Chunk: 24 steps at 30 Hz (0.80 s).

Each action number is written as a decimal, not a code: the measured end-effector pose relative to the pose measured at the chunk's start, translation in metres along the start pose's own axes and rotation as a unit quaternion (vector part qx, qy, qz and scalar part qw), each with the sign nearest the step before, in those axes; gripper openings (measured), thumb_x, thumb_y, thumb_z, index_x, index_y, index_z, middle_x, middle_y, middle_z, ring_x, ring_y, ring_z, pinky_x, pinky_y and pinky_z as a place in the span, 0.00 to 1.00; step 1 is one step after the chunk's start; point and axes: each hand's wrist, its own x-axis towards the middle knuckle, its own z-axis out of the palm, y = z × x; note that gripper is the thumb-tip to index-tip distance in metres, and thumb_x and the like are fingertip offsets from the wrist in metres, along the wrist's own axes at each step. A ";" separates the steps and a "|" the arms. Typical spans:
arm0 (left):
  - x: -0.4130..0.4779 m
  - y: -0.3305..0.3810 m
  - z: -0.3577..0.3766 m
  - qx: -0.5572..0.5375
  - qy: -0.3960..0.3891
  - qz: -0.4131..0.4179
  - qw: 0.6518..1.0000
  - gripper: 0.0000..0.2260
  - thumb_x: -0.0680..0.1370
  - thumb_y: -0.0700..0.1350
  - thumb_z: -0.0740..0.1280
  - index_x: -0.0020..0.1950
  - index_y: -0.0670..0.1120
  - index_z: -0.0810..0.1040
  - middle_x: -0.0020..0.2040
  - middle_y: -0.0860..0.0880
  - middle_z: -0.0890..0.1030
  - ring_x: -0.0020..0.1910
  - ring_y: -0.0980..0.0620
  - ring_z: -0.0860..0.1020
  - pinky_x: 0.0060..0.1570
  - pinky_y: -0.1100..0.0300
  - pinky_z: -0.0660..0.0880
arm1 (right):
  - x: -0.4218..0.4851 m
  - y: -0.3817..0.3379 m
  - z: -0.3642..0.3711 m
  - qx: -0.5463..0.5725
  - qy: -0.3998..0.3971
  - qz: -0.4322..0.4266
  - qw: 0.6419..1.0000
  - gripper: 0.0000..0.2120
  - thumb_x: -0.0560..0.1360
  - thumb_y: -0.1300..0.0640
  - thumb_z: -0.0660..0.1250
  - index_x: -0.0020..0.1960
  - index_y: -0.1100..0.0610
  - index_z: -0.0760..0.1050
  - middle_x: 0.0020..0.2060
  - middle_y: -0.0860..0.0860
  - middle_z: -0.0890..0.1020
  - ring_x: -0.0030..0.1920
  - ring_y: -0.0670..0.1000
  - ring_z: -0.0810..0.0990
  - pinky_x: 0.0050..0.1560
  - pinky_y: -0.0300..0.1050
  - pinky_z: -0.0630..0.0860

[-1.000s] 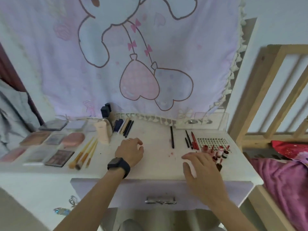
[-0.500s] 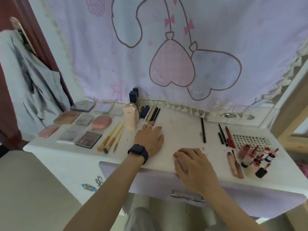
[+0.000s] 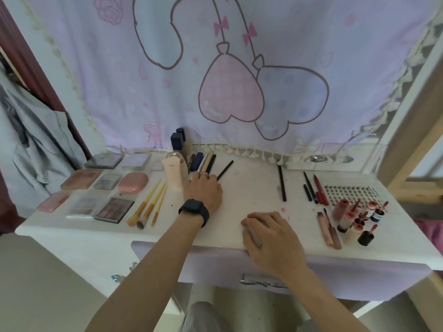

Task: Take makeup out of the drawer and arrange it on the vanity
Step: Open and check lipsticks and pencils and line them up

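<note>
Pencil [image 3: 225, 170] noted on worktop [image 3: 251, 188], just right of tube [image 3: 175, 174] — judged light, stiff, prone to roll; best pinched mid-shaft. It is met by left hand [image 3: 203, 191], grip not discernible. Right hand [image 3: 271, 238] is curled well right of tube — contents cannot be told.

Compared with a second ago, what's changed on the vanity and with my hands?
The left hand has slid back to the pens beside the cream tube, and one black pencil now lies angled apart from them. The right hand has drawn left, away from the lipsticks, fingers curled. Palettes, brushes and the drawer are unchanged.
</note>
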 end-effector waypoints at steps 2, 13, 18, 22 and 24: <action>0.005 0.000 0.000 0.016 -0.011 -0.006 1.000 0.13 0.83 0.50 0.55 0.59 0.48 0.77 0.60 0.47 0.79 0.61 0.44 0.72 0.57 0.50 0.72 | 0.002 -0.001 0.000 0.003 0.006 0.000 1.000 0.10 0.77 0.50 0.65 0.54 0.50 0.82 0.53 0.45 0.83 0.51 0.51 0.78 0.50 0.46 0.79; -0.003 0.007 -0.012 -0.001 -0.021 -0.023 1.000 0.10 0.83 0.47 0.57 0.59 0.47 0.76 0.55 0.46 0.79 0.56 0.45 0.75 0.51 0.52 0.74 | 0.002 -0.001 -0.005 0.011 0.006 0.002 1.000 0.11 0.76 0.50 0.65 0.53 0.50 0.83 0.52 0.44 0.84 0.51 0.50 0.79 0.49 0.46 0.80; -0.041 0.000 -0.020 -0.333 -0.004 -0.088 0.939 0.04 0.82 0.47 0.62 0.51 0.51 0.76 0.48 0.52 0.82 0.49 0.50 0.79 0.50 0.54 0.76 | 0.004 -0.004 -0.013 0.070 -0.035 0.082 0.994 0.17 0.78 0.44 0.63 0.61 0.51 0.79 0.56 0.42 0.81 0.57 0.46 0.77 0.59 0.43 0.77; -0.079 0.003 -0.041 -0.470 0.024 -0.032 0.882 0.03 0.80 0.43 0.66 0.49 0.51 0.77 0.45 0.56 0.83 0.44 0.64 0.76 0.43 0.76 0.68 | 0.011 -0.012 -0.032 0.249 0.003 0.248 0.936 0.18 0.78 0.41 0.67 0.65 0.46 0.71 0.51 0.39 0.81 0.48 0.38 0.79 0.54 0.36 0.76; -0.095 0.001 -0.050 -0.483 0.016 0.001 0.876 0.03 0.80 0.43 0.67 0.49 0.51 0.78 0.45 0.56 0.83 0.44 0.65 0.75 0.41 0.76 0.67 | 0.019 -0.017 -0.046 0.347 0.038 0.316 0.882 0.19 0.76 0.38 0.65 0.60 0.49 0.72 0.43 0.45 0.83 0.38 0.40 0.80 0.40 0.38 0.75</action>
